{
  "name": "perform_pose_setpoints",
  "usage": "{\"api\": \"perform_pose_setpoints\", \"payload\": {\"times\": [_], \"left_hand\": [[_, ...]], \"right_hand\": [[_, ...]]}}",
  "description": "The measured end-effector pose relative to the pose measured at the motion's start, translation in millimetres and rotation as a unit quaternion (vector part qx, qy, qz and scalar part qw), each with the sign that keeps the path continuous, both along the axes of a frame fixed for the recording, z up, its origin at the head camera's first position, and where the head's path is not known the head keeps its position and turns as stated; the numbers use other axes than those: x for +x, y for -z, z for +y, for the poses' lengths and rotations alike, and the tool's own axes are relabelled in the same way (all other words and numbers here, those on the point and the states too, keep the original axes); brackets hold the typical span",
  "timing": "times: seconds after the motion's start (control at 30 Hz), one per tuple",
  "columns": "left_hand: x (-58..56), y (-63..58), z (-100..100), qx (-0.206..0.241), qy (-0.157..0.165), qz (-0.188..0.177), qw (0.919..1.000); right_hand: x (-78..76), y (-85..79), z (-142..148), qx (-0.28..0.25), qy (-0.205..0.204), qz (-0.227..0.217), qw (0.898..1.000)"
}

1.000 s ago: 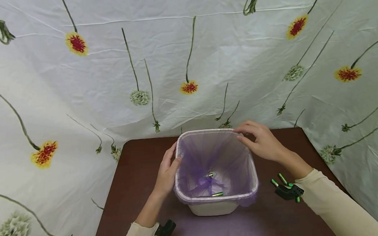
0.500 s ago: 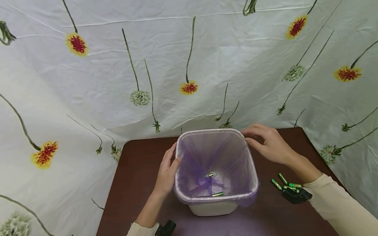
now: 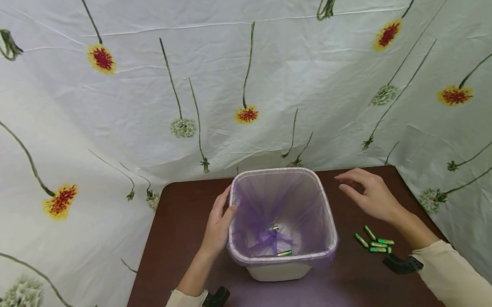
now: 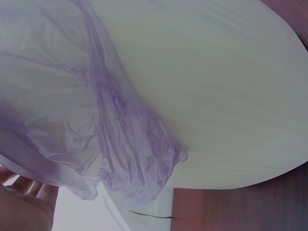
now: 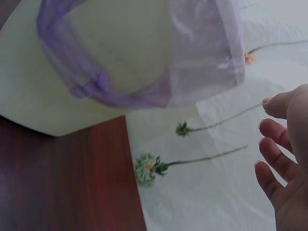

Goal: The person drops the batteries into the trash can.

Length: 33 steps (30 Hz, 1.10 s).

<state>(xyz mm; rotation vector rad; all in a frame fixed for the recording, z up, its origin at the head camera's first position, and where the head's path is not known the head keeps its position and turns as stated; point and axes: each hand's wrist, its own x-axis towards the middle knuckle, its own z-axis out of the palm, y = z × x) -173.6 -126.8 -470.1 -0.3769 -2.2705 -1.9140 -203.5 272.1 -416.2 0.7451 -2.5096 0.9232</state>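
A white plastic trash bin [image 3: 274,273] stands on the table, lined with a thin purple trash bag [image 3: 326,259] folded over its rim. Inside, at the bottom, lie two green batteries [image 3: 284,253]. My left hand [image 3: 217,226] grips the bin's left side, thumb at the rim and fingers along the outside; the left wrist view shows its fingers [image 4: 45,192] at the bag-covered rim. To the right of the bin, my right hand [image 3: 371,195] hovers with loosely bent fingers and nothing in them. Several more green batteries [image 3: 378,249] lie on the table below that hand.
The dark brown table [image 3: 178,214] ends just behind the bin. A white flower-printed cloth [image 3: 214,57] hangs at the back and both sides. Each wrist carries a black camera mount, like the right one [image 3: 402,263].
My right hand has left the bin's far right rim corner and moved right, uncovering more of the batteries on the table. The left hand and the bin have stayed in place.
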Motion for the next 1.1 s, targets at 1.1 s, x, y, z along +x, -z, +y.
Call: {"api": "perform_pose_setpoints", "payload": {"times": [1.1], "left_hand": [[1.0,-1.0,0,0.008,0.002,0.000,1.0000]], "right_hand": [[58.4,129.8,71,-0.015,0.159,-0.040,0.986]]}}
